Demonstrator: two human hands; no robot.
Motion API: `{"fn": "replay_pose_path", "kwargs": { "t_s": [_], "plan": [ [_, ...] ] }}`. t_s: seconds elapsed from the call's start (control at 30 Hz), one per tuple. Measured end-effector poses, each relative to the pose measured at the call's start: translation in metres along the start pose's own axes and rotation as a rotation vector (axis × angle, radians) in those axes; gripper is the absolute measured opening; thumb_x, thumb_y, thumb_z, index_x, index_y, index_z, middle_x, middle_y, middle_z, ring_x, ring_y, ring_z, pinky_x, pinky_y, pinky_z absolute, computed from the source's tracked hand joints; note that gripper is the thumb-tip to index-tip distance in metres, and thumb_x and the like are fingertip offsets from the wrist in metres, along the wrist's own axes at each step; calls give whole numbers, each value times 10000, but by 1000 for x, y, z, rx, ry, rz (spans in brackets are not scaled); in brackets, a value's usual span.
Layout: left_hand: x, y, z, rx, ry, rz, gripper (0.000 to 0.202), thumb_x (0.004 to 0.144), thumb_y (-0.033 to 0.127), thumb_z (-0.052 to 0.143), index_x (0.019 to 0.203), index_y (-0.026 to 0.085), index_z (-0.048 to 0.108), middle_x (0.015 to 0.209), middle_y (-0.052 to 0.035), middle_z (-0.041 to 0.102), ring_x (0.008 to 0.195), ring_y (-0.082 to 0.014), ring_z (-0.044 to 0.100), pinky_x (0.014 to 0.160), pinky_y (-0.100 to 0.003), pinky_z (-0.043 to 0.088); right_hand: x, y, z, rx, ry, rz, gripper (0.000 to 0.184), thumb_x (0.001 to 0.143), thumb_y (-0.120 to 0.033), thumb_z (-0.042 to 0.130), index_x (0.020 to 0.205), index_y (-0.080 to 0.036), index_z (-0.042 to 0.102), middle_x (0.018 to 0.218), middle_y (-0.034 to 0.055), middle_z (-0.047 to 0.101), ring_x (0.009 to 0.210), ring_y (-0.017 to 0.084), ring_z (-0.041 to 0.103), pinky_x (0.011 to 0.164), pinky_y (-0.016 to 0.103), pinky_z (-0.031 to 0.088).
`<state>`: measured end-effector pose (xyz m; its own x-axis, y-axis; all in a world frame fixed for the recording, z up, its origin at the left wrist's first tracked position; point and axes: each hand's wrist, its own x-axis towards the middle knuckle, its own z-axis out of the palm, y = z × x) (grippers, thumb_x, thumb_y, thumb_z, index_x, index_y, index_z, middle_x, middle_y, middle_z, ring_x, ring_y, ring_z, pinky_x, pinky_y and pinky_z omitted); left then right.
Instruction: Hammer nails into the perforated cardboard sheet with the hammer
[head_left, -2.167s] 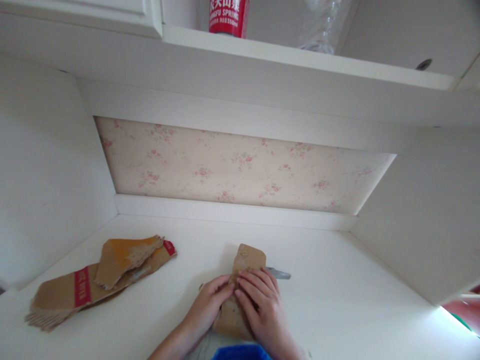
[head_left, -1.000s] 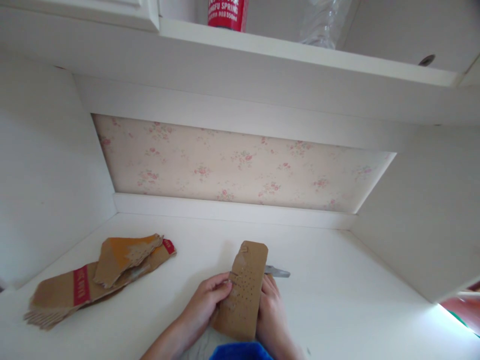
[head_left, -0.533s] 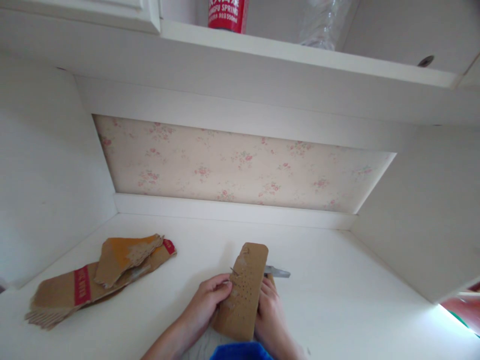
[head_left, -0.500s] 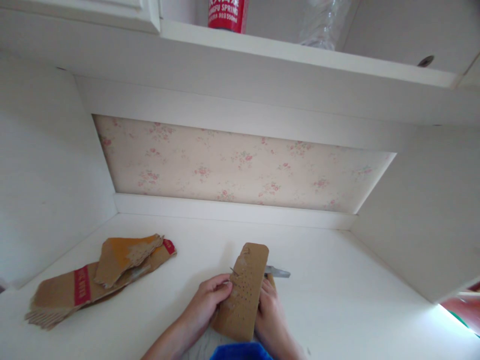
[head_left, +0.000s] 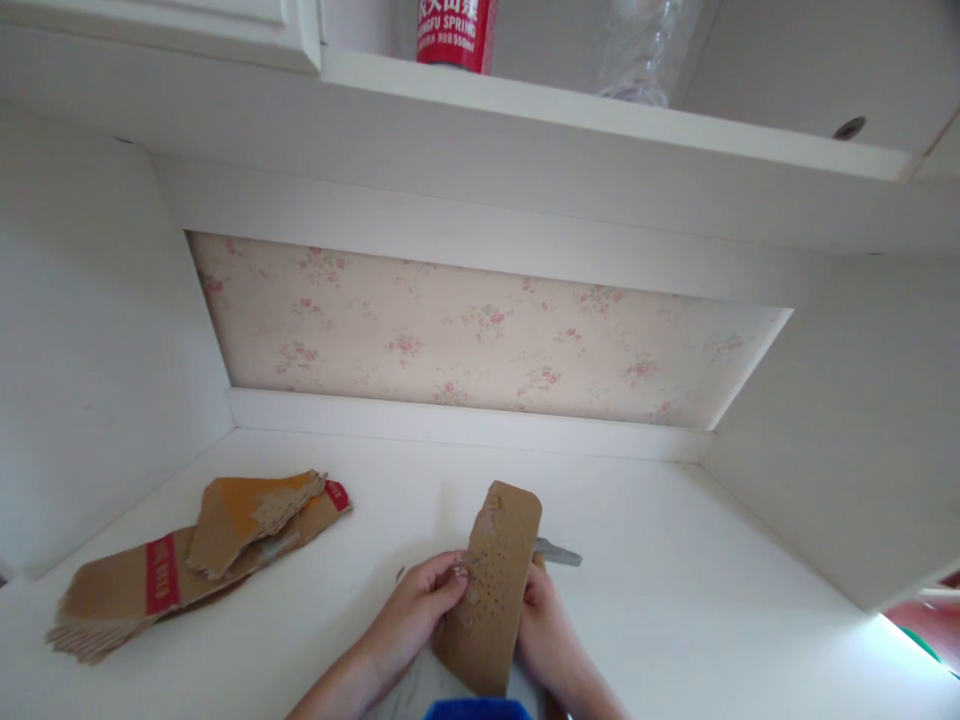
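Note:
A narrow piece of brown cardboard (head_left: 495,590), dotted with small holes and torn along its left edge, is held upright and slightly tilted. My left hand (head_left: 416,610) pinches that torn edge between thumb and fingers, where a small thin scrap shows at the fingertips. On the opposite side, my right hand (head_left: 551,630) grips the cardboard's right edge, its fingers partly hidden behind. A grey, flat, tapering metal tool (head_left: 559,552) sticks out beyond the cardboard near the right hand. Its other end is hidden, so I cannot tell whether the hand holds it.
Torn cardboard pieces (head_left: 202,560) with red print lie at the left of the white surface (head_left: 675,570). A dark crumb (head_left: 400,574) is beside my left hand. Overhead, a shelf edge (head_left: 600,115) carries a red-labelled bottle (head_left: 457,35) and clear plastic (head_left: 641,50). Something blue (head_left: 476,710) shows at the bottom.
The cardboard has shifted and turned slightly, its top moving a little right. The thin spike at its left edge no longer sticks up, and a dark crumb now shows left of it.

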<state>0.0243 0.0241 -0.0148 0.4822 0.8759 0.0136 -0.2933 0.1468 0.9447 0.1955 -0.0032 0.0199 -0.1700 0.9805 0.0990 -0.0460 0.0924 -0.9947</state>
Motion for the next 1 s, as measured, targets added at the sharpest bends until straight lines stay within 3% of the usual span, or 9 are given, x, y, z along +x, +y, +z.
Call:
{"fn": "replay_pose_path", "kwargs": {
  "t_s": [0.2, 0.4, 0.5, 0.73, 1.0],
  "plan": [
    [-1, -1, -1, -31, -4, -19, 372, 879, 351, 669, 1220, 203, 687, 1172, -97, 725, 1091, -267, 648, 996, -374, 425, -5, -3, 2, -88, 31, -8, 191, 806, -320, 713, 949, -197, 740, 962, 86, 778, 917, 279, 692, 811, 395, 550],
    [2, -8, -4, -184, 49, -42, 417, 783, 365, 765, 1159, 191, 713, 1077, -101, 752, 1017, -268, 675, 933, -353, 452, -2, 6, -2, -138, 63, -20, 227, 931, -291, 556, 1111, -229, 680, 1115, 72, 735, 1023, 253, 655, 886, 394, 517],
    [2, -7, -3, -191, 55, -45, 422, 768, 373, 778, 1140, 183, 718, 1069, -105, 753, 1008, -267, 676, 930, -352, 451, -2, 10, -3, -77, 37, 1, 241, 926, -306, 574, 1138, -241, 670, 1139, 66, 731, 1044, 254, 653, 889, 395, 517],
    [2, -4, -4, -96, 49, -45, 408, 794, 381, 749, 1150, 186, 715, 1100, -104, 744, 1037, -272, 662, 947, -364, 440, -2, 3, -1, -16, -61, 1, 168, 847, -280, 689, 988, -218, 757, 993, 64, 781, 973, 269, 687, 873, 407, 533],
    [-2, 2, -2, -65, 27, -45, 368, 809, 357, 733, 1133, 182, 730, 1105, -107, 742, 1043, -279, 657, 960, -367, 427, -3, -2, -1, -39, -74, -18, 132, 850, -251, 671, 890, -226, 794, 895, 38, 797, 841, 248, 708, 777, 377, 555]
  ]
}}
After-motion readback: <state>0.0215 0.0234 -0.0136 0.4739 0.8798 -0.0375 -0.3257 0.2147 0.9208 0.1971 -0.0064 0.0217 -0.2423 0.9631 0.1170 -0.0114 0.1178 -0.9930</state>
